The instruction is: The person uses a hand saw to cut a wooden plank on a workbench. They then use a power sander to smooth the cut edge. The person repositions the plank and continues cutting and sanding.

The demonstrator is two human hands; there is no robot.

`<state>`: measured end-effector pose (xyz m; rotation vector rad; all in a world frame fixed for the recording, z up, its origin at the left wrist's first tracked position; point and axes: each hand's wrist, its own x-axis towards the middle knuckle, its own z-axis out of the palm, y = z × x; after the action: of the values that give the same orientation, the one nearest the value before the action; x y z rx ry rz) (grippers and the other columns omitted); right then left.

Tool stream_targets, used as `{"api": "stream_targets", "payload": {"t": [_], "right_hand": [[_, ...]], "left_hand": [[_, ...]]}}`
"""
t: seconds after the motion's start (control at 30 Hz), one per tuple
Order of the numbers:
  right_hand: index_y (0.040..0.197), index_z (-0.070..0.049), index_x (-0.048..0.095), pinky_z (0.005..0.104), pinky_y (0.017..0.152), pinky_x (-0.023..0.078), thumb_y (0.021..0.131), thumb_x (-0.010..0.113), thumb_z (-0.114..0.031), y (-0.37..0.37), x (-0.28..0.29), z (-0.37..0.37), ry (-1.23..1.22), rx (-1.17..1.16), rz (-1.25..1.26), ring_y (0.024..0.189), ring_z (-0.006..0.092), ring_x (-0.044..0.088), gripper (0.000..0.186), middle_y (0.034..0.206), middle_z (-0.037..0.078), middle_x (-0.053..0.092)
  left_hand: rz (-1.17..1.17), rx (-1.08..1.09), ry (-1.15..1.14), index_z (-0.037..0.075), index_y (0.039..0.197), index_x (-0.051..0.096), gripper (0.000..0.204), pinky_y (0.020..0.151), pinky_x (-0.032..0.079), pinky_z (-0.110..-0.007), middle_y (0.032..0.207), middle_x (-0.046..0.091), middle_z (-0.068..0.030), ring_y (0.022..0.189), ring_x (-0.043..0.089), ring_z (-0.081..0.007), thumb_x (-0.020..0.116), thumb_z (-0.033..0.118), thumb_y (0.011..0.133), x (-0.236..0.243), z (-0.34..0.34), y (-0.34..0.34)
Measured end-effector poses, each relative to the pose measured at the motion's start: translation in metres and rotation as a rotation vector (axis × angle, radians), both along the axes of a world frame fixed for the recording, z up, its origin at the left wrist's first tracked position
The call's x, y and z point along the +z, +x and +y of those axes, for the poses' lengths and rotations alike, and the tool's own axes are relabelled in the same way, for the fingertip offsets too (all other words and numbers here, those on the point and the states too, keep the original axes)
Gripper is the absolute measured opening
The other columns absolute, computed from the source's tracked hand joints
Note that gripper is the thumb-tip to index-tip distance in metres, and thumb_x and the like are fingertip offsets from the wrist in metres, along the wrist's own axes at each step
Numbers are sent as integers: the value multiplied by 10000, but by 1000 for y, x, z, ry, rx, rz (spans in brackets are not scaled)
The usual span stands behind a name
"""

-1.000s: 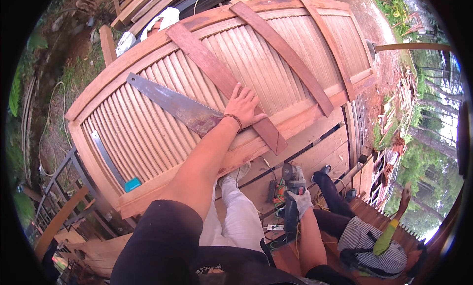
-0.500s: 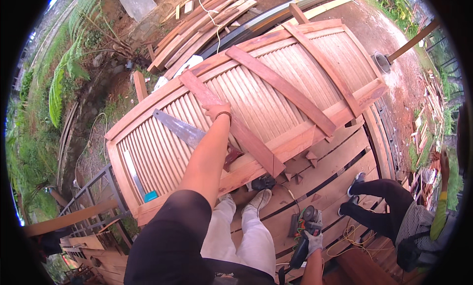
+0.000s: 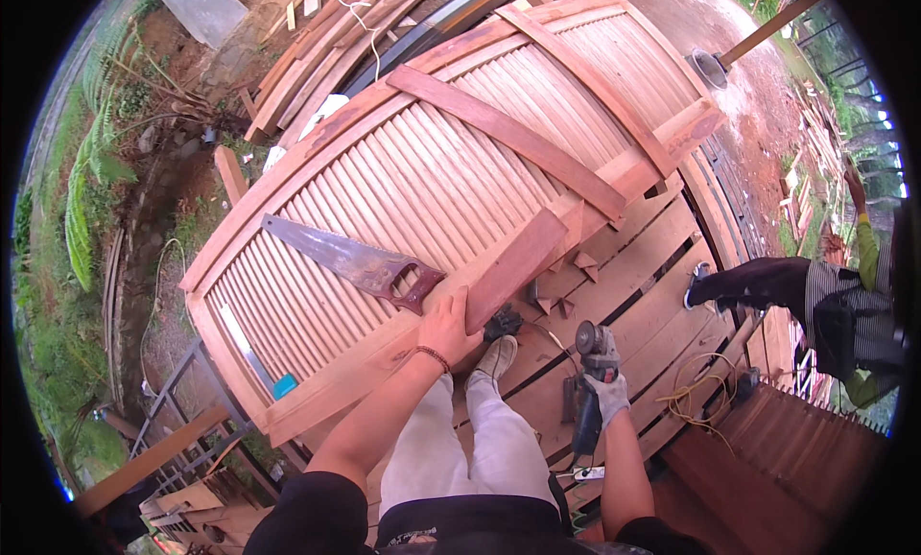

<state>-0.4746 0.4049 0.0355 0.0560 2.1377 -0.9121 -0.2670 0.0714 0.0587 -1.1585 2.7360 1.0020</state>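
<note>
A louvred wooden panel (image 3: 336, 190) lies in front of me, two reddish boards (image 3: 508, 138) across it. A hand saw (image 3: 336, 258) with a wooden handle rests on its slats, and a metal square (image 3: 247, 344) with a teal handle lies at the left. My left hand (image 3: 446, 330), bare with a beaded bracelet, grips the end of a shorter loose board (image 3: 518, 262) at the panel's near edge. My right hand (image 3: 610, 396), in a pale glove, holds an angle grinder (image 3: 585, 416) upright, disc up, beside my legs, clear of the panel.
A co-worker (image 3: 825, 315) is at the right. Cables (image 3: 696, 401), a power strip (image 3: 589, 473) and triangular offcuts (image 3: 581, 267) lie on the plank deck (image 3: 624, 306). Stacked timber (image 3: 317, 56) lies beyond the panel, with plants and a metal frame (image 3: 177, 392) on the left.
My left hand has pulled the board from crosswise on the slats toward me, onto the near edge. The saw stays on the panel. The co-worker has shifted; my view has moved.
</note>
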Motion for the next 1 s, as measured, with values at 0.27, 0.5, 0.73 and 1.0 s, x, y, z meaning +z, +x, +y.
{"api": "stream_targets", "payload": {"t": [0.27,0.5,0.73,1.0], "right_hand": [[1052,5,694,361,638,599,745,904,-178,3,17,-84,-146,40,12,685,189,703,414,895,106,742],[1024,5,687,360,615,596,747,898,-183,1,22,-143,32,61,11,663,194,703,395,845,103,731],[1006,-19,682,374,537,597,789,858,-56,0,15,-158,37,-49,-115,621,230,706,282,828,108,720],[1066,-27,686,373,603,596,779,866,-88,-15,-13,-120,25,92,7,673,223,709,344,877,96,737]], "left_hand": [[50,-26,-189,41,1418,494,864,1086,377,-494,1333,499,-157,1298,449,-374,819,304,661,-44,2,19],[12,-97,-92,21,1482,445,897,1080,381,-457,1407,512,-145,1317,473,-319,795,411,753,-49,-2,19],[-18,-144,-62,20,1498,426,900,1057,381,-442,1416,508,-118,1318,466,-286,769,446,783,-55,-4,20],[-12,-143,-41,18,1508,417,915,1058,386,-443,1409,519,-121,1315,473,-293,776,426,772,-51,1,23]]}}
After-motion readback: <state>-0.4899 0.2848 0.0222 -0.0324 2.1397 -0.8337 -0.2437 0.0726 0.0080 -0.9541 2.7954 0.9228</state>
